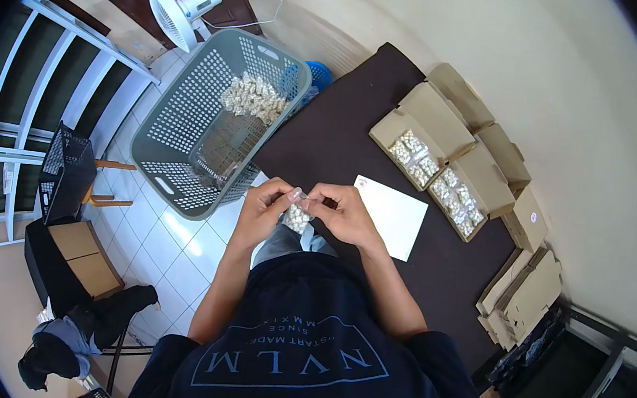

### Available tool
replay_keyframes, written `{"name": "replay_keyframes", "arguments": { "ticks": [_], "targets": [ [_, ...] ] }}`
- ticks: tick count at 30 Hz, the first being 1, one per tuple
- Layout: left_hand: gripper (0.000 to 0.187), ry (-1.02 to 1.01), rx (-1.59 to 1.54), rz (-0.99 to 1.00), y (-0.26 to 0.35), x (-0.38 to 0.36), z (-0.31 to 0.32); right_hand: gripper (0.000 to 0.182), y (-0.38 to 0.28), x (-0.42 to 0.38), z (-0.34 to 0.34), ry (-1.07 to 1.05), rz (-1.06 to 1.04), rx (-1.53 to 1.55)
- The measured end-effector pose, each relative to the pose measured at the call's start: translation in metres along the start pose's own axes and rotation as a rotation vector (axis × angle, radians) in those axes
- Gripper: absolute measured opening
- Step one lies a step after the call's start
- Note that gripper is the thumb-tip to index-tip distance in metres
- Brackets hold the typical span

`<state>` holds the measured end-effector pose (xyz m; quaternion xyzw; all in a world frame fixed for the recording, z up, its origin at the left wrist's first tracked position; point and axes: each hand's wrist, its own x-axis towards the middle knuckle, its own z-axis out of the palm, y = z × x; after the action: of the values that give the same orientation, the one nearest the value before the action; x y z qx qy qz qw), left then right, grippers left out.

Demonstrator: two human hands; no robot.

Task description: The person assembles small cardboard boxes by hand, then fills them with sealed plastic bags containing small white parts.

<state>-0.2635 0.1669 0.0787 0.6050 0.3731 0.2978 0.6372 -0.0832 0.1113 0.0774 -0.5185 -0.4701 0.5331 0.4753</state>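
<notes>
In front of my chest hangs a small clear plastic bag (pixel 297 218) filled with small whitish pieces. The fingers of my left hand (pixel 262 209) pinch its top edge from one side. From the other side, my right hand (pixel 341 213) grips the same top edge, fingertips close to those of the left. The bag's filled lower part hangs beneath both hands, over my lap. Beside my right hand, a white sheet (pixel 393 220) lies on the dark brown tabletop (pixel 325 134).
A large grey-green perforated basket (pixel 182 105) on the left holds a heap of similar small bags (pixel 255 99). Two open cardboard boxes with packed bags (pixel 416 159) stand on the table, flattened cardboard (pixel 527 300) at its right end. A white fan (pixel 179 15) is behind the basket.
</notes>
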Motion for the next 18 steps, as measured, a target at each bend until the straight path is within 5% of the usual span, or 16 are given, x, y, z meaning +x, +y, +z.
{"name": "replay_keyframes", "arguments": {
  "ticks": [5, 7, 11, 14, 18],
  "targets": [
    [0.012, 0.117, 0.050, -0.025, -0.006, -0.001, 0.018, 0.024, -0.011, -0.012, -0.009, 0.032, 0.038, -0.221],
    [0.011, 0.149, 0.256, 0.143, -0.003, 0.002, 0.023, 0.028, -0.013, -0.017, -0.015, 0.040, 0.064, -0.298],
    [0.008, 0.193, 0.298, 0.068, 0.001, 0.011, 0.015, 0.022, -0.006, -0.024, -0.033, 0.040, 0.048, -0.325],
    [0.009, -0.143, 0.280, 0.152, 0.007, 0.010, 0.015, 0.020, -0.015, -0.023, -0.028, 0.048, 0.027, -0.189],
    [0.018, -0.113, 0.296, 0.098, 0.010, 0.018, 0.022, 0.031, -0.003, -0.011, -0.031, -0.052, 0.075, -0.138]
  ]
}}
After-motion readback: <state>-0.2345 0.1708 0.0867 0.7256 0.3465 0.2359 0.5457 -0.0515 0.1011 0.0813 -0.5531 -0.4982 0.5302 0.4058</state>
